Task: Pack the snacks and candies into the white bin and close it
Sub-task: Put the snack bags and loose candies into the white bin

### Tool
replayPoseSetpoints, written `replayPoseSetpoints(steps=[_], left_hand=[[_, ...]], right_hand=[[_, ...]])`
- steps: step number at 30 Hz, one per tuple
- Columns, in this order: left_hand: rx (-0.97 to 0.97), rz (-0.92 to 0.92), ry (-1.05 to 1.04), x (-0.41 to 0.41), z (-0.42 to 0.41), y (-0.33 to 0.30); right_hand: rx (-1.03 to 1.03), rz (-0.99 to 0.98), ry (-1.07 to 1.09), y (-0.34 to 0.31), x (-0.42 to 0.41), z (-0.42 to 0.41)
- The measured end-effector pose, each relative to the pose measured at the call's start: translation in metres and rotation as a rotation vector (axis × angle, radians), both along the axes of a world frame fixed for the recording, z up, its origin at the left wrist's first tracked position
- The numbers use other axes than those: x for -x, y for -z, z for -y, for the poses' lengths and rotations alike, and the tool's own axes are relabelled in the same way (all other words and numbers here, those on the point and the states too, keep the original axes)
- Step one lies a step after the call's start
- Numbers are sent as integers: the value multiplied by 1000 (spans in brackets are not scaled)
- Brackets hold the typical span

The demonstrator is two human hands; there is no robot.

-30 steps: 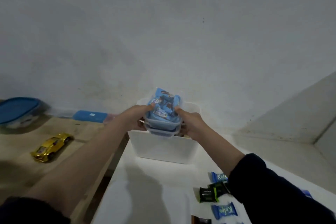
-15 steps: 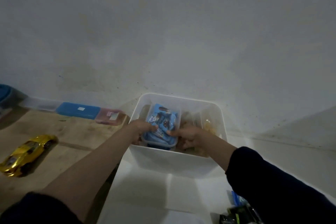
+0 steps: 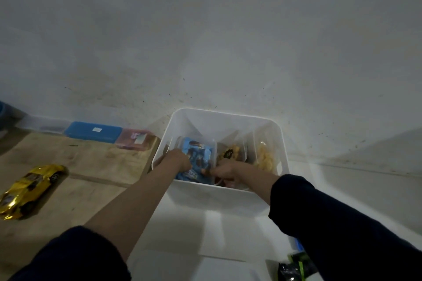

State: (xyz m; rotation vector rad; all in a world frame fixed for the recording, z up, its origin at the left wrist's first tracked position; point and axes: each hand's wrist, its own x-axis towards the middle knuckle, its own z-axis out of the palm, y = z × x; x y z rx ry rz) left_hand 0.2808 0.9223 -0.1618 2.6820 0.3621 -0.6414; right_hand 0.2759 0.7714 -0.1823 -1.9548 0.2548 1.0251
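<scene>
The white bin [image 3: 225, 197] stands open against the wall. Inside it, at the left, lies a clear container of blue-wrapped candies [image 3: 198, 157]. My left hand [image 3: 177, 161] grips its left side and my right hand [image 3: 225, 170] grips its right side, both reaching down into the bin. To the right in the bin sit a container of dark and yellow snacks [image 3: 230, 154] and one with pale yellow snacks [image 3: 266, 159]. A black and green candy wrapper [image 3: 296, 268] lies on the white table at the lower right, partly behind my right sleeve.
A wooden surface [image 3: 75, 166] lies left of the white table [image 3: 194, 235], with a yellow toy car [image 3: 29, 189] on it. Blue [image 3: 93, 132] and pink [image 3: 135, 141] cases sit along the wall. The wall rises right behind the bin.
Both hands have lowered the clear candy container from above the bin's rim down into its left side. The view has tilted downward, and most loose candies have left the frame.
</scene>
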Motion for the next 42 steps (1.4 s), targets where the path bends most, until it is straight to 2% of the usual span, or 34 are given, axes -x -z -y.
replayPoseSetpoints(steps=[3, 7, 11, 16, 18, 21, 27, 32, 34, 37, 39, 42], left_hand=[[2, 60, -60, 8, 2, -4], [19, 215, -116, 28, 13, -31], [321, 306, -79, 66, 51, -53], [502, 579, -105, 148, 107, -53], [571, 591, -90, 187, 131, -42], [626, 480, -46, 241, 163, -13], [488, 264, 20, 330, 210, 41], [394, 187, 110, 384, 225, 77], [322, 48, 237, 395, 230, 88], [87, -132, 573, 405, 229, 102], [-67, -156, 763, 411, 227, 109], [-154, -132, 870, 413, 229, 112]], right_hand=[[30, 106, 11, -17, 9, 4], [13, 363, 115, -52, 33, 22], [-24, 539, 244, -82, 73, 46], [-103, 660, 488, -95, 160, 98], [-60, 723, 585, -85, 203, 122], [-11, 716, 723, -57, 265, 154], [159, 595, 804, 11, 366, 203], [407, 563, 790, 54, 421, 235], [525, 584, 778, 65, 436, 246], [673, 505, 668, 82, 457, 267], [709, 420, 580, 93, 467, 287], [724, 371, 500, 106, 470, 317]])
